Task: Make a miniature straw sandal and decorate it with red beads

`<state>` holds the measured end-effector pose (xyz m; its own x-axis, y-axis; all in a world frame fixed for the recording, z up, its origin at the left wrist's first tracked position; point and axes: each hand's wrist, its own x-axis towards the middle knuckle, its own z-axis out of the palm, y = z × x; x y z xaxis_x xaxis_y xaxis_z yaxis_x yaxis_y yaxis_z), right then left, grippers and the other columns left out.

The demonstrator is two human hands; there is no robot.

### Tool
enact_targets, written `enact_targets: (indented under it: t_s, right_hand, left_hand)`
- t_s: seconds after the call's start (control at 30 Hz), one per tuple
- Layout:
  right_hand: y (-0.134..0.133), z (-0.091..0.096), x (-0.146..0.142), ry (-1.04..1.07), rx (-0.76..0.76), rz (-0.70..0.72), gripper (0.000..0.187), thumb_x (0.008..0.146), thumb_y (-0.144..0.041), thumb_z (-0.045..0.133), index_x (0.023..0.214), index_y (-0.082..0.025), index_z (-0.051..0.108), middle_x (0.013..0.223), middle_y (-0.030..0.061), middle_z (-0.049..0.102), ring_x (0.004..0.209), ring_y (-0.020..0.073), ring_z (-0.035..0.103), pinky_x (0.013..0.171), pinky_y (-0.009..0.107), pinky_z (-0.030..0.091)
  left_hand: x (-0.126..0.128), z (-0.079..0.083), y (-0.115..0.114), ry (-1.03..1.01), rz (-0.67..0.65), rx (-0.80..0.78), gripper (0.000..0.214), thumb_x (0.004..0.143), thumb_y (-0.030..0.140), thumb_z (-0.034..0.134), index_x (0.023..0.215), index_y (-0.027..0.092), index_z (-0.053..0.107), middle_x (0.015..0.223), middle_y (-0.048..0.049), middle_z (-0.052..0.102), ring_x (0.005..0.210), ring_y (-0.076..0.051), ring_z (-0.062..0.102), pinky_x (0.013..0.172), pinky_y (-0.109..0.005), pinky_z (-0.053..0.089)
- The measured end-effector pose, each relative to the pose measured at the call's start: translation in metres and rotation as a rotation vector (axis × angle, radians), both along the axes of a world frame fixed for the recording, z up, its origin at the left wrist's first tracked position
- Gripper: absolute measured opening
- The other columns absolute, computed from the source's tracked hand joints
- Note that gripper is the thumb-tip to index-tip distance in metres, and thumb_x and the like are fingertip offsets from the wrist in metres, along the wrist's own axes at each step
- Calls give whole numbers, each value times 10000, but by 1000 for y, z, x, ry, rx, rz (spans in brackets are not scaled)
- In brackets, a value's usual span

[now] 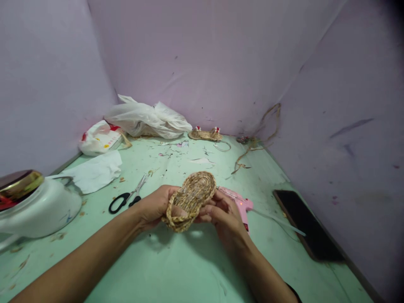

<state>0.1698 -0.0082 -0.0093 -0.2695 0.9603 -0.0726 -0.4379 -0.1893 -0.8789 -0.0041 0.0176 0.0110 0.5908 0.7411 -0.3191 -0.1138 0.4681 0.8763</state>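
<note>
A small woven straw slipper [199, 189] is held up over the table, tilted with its braided sole facing me. My left hand [158, 206] grips the near end, its thumb inside the braided band. On the far side, my right hand [224, 214] has its fingers bent against the slipper's right edge and underside. Just beyond the right hand lies a pink hot glue gun [242, 204] with a small orange light lit, partly hidden by that hand. A clear glue stick [280, 221] sticks out of its back. Black-handled scissors [129, 197] lie left of my left hand.
A dark phone [309, 227] lies at right. Flower-trimmed straw slippers [205, 134], a wire ring [222, 146] and straw strands [249, 153] are at the back. White plastic bags [147, 120], white paper [94, 170] and a white pot-like container [41, 210] stand left. Walls enclose the green table.
</note>
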Motion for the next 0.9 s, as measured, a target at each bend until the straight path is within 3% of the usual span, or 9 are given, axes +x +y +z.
enact_targets:
  t_s: [0.1, 0.2, 0.27, 0.33, 0.47, 0.57, 0.67, 0.73, 0.9]
  right_hand:
    - [-2, 6, 2, -225, -33, -43, 230, 581, -177, 610, 811, -175, 590, 694, 8, 652, 569, 157, 625, 514, 274, 516]
    - [-12, 10, 10, -607, -122, -25, 146, 589, -149, 563, 728, -169, 603, 596, -5, 626, 480, 138, 580, 447, 255, 477]
    - [-23, 11, 16, -877, 10, -25, 98, 639, -154, 541, 682, -168, 628, 537, -4, 610, 470, 137, 562, 443, 249, 450]
    - [-33, 11, 21, -1038, 253, -68, 126, 700, -169, 539, 737, -178, 659, 583, 4, 635, 510, 143, 575, 481, 261, 454]
    - [-40, 4, 21, -1115, 587, -81, 172, 771, -154, 519, 871, -195, 653, 758, 26, 665, 594, 144, 596, 522, 267, 474]
    - [-39, -7, 18, -1149, 715, -93, 226, 776, -124, 529, 970, -189, 626, 864, 52, 664, 721, 167, 616, 587, 286, 500]
    - [-38, -13, 18, -1202, 854, -123, 265, 751, -87, 560, 990, -185, 617, 942, 72, 649, 836, 199, 596, 678, 336, 504]
    - [-35, -13, 18, -1210, 947, -80, 276, 740, -59, 561, 977, -186, 625, 969, 74, 640, 901, 220, 565, 750, 379, 488]
    - [-23, -9, 10, -1169, 1053, 116, 213, 770, -52, 521, 923, -146, 636, 944, 88, 650, 903, 226, 536, 793, 409, 469]
  left_hand:
    - [-11, 5, 5, 133, -56, 104, 374, 498, 154, 699, 862, 105, 629, 727, -29, 646, 689, -167, 574, 610, -243, 427]
    - [-24, 11, 10, 413, -166, 251, 345, 520, 161, 696, 854, 147, 607, 724, 12, 621, 645, -140, 540, 548, -214, 399]
    - [-29, 13, 12, 589, -281, 309, 384, 539, 161, 684, 916, 166, 609, 785, 0, 641, 692, -162, 565, 557, -219, 417]
    - [-31, 15, 13, 673, -392, 352, 403, 568, 157, 648, 970, 169, 620, 849, -23, 662, 742, -188, 590, 572, -227, 431]
    - [-35, 18, 19, 688, -484, 468, 338, 709, 225, 545, 1025, 167, 649, 952, -45, 682, 852, -201, 601, 701, -261, 450]
    - [-43, 24, 20, 822, -359, 523, 370, 763, 270, 499, 1098, 175, 623, 1057, -64, 667, 941, -206, 588, 805, -295, 440]
    - [-44, 28, 7, 1003, -239, 622, 417, 751, 342, 542, 1138, 195, 593, 1121, -82, 630, 989, -235, 568, 863, -356, 425]
    - [-39, 28, -9, 1091, -180, 729, 446, 717, 393, 593, 1130, 226, 585, 1184, -81, 573, 1078, -266, 512, 932, -407, 377]
    - [-30, 22, -32, 1020, -233, 708, 532, 670, 435, 651, 1152, 245, 530, 1197, -66, 533, 1089, -261, 492, 928, -385, 385]
